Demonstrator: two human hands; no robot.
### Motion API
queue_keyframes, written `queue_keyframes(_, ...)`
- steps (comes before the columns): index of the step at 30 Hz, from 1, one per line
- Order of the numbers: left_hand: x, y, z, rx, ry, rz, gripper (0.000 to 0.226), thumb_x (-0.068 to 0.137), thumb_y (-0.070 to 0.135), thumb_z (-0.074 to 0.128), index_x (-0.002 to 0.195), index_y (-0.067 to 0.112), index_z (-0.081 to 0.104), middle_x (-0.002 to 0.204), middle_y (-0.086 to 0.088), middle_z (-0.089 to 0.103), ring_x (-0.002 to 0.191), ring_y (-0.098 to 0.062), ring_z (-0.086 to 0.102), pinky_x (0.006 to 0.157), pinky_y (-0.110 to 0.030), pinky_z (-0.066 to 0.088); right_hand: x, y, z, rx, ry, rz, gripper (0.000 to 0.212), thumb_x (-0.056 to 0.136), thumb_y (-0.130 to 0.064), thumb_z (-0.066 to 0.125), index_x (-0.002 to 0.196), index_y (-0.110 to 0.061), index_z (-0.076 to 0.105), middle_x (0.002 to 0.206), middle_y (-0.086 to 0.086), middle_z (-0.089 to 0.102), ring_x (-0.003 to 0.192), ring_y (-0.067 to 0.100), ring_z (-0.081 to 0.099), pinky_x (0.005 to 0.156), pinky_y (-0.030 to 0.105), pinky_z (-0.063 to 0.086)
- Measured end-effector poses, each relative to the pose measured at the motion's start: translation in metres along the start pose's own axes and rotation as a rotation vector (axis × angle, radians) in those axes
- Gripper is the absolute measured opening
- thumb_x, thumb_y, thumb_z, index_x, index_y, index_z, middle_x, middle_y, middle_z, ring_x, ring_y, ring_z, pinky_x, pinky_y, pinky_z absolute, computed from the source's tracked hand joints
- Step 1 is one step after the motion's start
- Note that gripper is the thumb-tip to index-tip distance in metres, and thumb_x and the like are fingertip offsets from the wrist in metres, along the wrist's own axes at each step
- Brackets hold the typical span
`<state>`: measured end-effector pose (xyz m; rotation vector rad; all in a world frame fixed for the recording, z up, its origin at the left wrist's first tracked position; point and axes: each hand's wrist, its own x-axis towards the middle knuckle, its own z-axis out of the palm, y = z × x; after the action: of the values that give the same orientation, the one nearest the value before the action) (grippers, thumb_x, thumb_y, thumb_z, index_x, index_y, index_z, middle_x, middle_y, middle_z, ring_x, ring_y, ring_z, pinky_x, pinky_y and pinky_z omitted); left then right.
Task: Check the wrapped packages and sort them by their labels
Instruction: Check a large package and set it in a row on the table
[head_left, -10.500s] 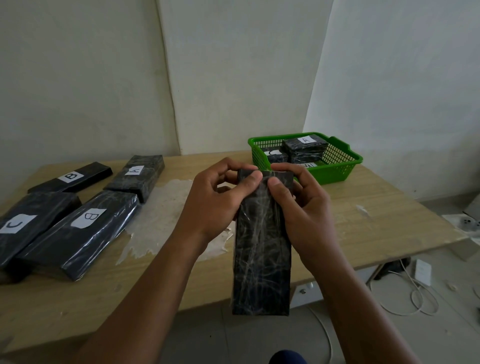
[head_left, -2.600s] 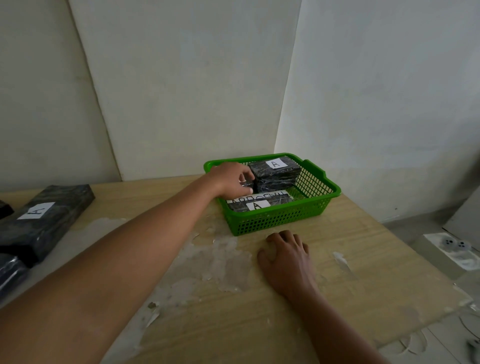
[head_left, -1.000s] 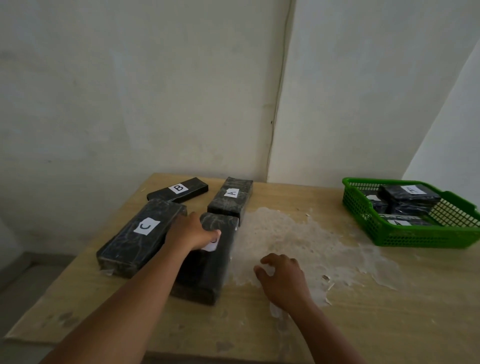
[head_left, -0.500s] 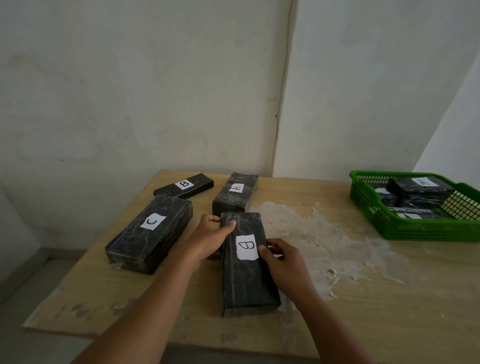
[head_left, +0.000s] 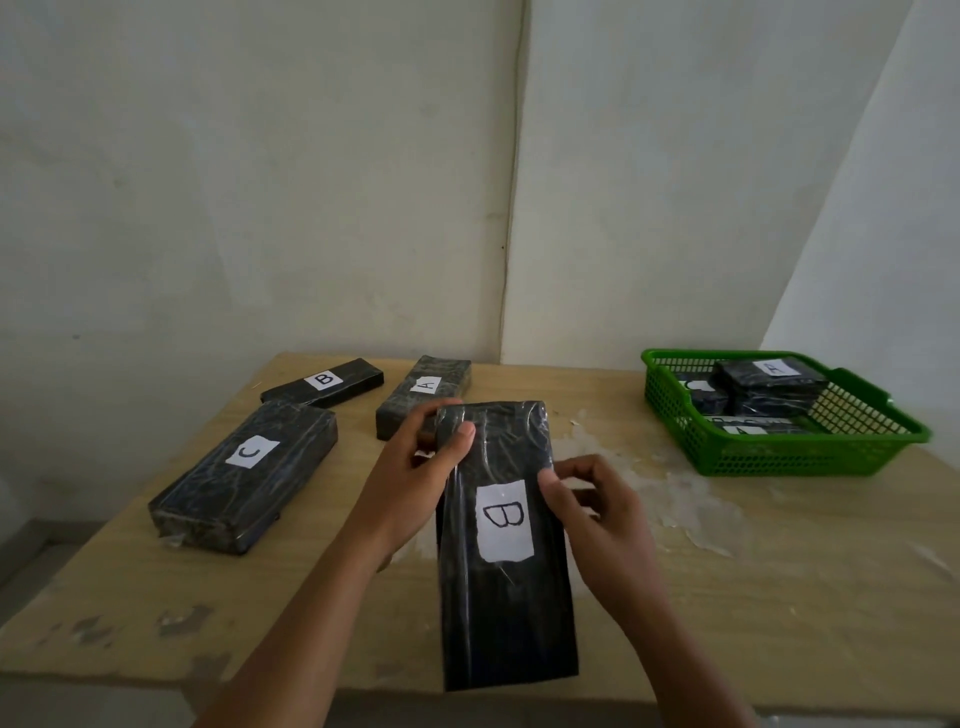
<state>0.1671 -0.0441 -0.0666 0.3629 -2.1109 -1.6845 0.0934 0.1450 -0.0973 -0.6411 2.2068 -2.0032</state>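
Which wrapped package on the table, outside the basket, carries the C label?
The large package at the table's left edge; its white label reads C. The others loose on the table read B or A.

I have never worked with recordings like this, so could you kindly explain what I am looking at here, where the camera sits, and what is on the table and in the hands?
There is no machine: a person works with two bare hands, filmed by one wide-angle camera worn on the head, looking forward and down.

The left hand grips the far end of a long black wrapped package labelled B; the right hand touches its right edge beside the label.

On the wooden table lie three more black packages: a large one marked C, a slim one marked B and one marked A. At the right, a green basket holds several more packages, two showing A labels. The pale patch on the table looks like worn surface.
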Motion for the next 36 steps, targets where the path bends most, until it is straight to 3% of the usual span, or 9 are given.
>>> queue_keyframes(3,-0.010,0.019,0.013,-0.022,-0.067,0.037,0.037,0.087,0.061,0.062,0.124,0.055,0.061,0.111,0.003,0.075,0.103,-0.018,0.075,0.098,-0.051,0.060,-0.004,-0.024,-0.014,0.162,0.018,-0.027,0.042,0.085,-0.050,0.069,0.108,-0.015,0.062,0.099,0.004,0.076,0.085,0.015,0.076,0.066,0.023,0.059)
queue_keyframes(8,-0.020,0.043,0.033,-0.020,-0.106,0.077,0.031,0.093,0.061,0.066,0.122,0.051,0.060,0.111,-0.010,0.073,0.102,-0.033,0.073,0.097,-0.060,0.056,-0.009,-0.043,-0.029,0.246,0.011,-0.054,0.051,0.088,-0.041,0.071,0.138,-0.041,0.058,0.108,0.003,0.078,0.094,0.019,0.080,0.074,0.037,0.066)
queue_keyframes(10,-0.024,0.049,0.038,0.010,-0.106,0.103,0.034,0.090,0.065,0.068,0.118,0.047,0.061,0.105,-0.007,0.076,0.096,-0.029,0.076,0.094,-0.057,0.059,-0.012,-0.045,-0.033,0.254,0.000,-0.081,0.048,0.085,-0.044,0.070,0.133,-0.041,0.064,0.107,0.005,0.079,0.093,0.023,0.080,0.075,0.041,0.066)
queue_keyframes(13,-0.031,0.056,0.043,0.031,-0.112,0.137,0.031,0.089,0.055,0.070,0.116,0.042,0.065,0.101,0.009,0.079,0.092,-0.008,0.078,0.094,-0.047,0.061,-0.018,-0.050,-0.039,0.263,-0.009,-0.096,0.040,0.086,-0.042,0.069,0.125,-0.036,0.068,0.105,0.006,0.079,0.088,0.026,0.081,0.069,0.039,0.065)
queue_keyframes(23,-0.039,0.062,0.052,-0.011,-0.080,0.165,0.018,0.098,0.042,0.069,0.112,0.030,0.069,0.102,0.002,0.078,0.096,-0.014,0.077,0.092,-0.044,0.061,-0.021,-0.057,-0.048,0.249,0.000,-0.100,0.024,0.100,-0.026,0.069,0.123,-0.032,0.072,0.106,0.007,0.080,0.096,0.025,0.080,0.076,0.038,0.065)
queue_keyframes(28,-0.035,0.057,0.056,-0.085,0.018,0.162,0.016,0.097,0.038,0.070,0.107,0.025,0.071,0.097,0.005,0.078,0.087,-0.010,0.077,0.072,-0.023,0.061,-0.022,-0.053,-0.049,0.140,-0.043,0.000,0.049,0.094,-0.042,0.071,0.141,-0.042,0.058,0.115,-0.002,0.077,0.094,0.013,0.080,0.071,0.031,0.065)
queue_keyframes(31,-0.029,0.051,0.055,-0.149,0.192,0.130,0.021,0.098,0.044,0.067,0.102,0.023,0.066,0.088,0.007,0.077,0.078,-0.007,0.075,0.062,-0.014,0.055,-0.028,-0.050,-0.062,-0.063,-0.142,0.075,0.061,0.080,-0.061,0.067,0.136,-0.038,0.061,0.113,-0.006,0.076,0.086,0.004,0.078,0.067,0.026,0.064)
queue_keyframes(33,-0.024,0.047,0.053,-0.195,0.304,0.095,0.028,0.097,0.050,0.066,0.104,0.023,0.064,0.089,0.005,0.076,0.080,-0.008,0.075,0.065,-0.019,0.056,-0.033,-0.046,-0.073,-0.184,-0.206,0.097,0.051,0.082,-0.062,0.066,0.125,-0.035,0.065,0.104,-0.009,0.077,0.082,0.000,0.077,0.064,0.020,0.062)
queue_keyframes(36,-0.015,0.037,0.050,-0.262,0.400,0.006,0.034,0.096,0.057,0.065,0.110,0.026,0.062,0.102,0.001,0.075,0.094,-0.019,0.075,0.083,-0.042,0.063,-0.035,-0.035,-0.084,-0.190,-0.165,0.141,0.047,0.080,-0.063,0.070,0.116,-0.032,0.069,0.100,-0.003,0.079,0.085,0.008,0.078,0.075,0.032,0.066)
